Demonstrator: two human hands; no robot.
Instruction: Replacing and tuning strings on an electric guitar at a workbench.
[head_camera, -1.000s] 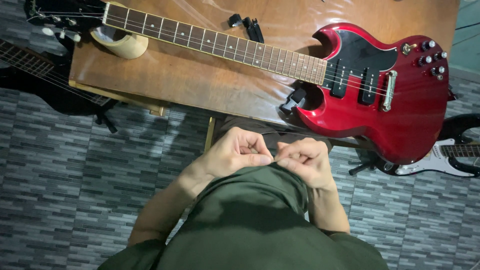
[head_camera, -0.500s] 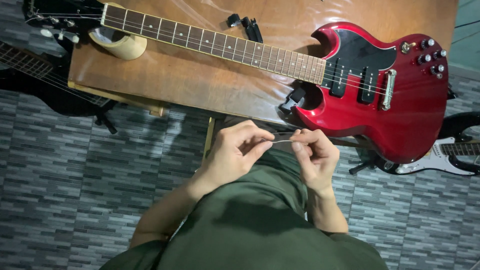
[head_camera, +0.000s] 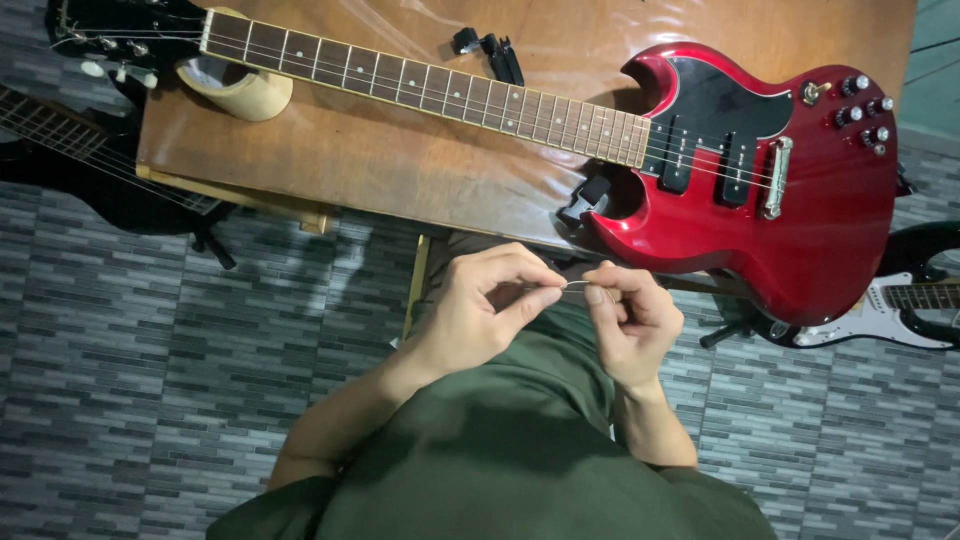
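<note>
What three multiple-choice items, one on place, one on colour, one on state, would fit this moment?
1. Where does the roll of tape lie?
A under the guitar neck
B on the floor
C on the guitar body

2. What colour is the body of the guitar on the table?
A white
B red
C blue

3. What do the left hand and right hand do?
A rest flat
B grip the neck
C pinch a thin wire between them

Answers: A, the neck crosses over it; B, glossy red; C, fingertips of both meet on it.
</note>
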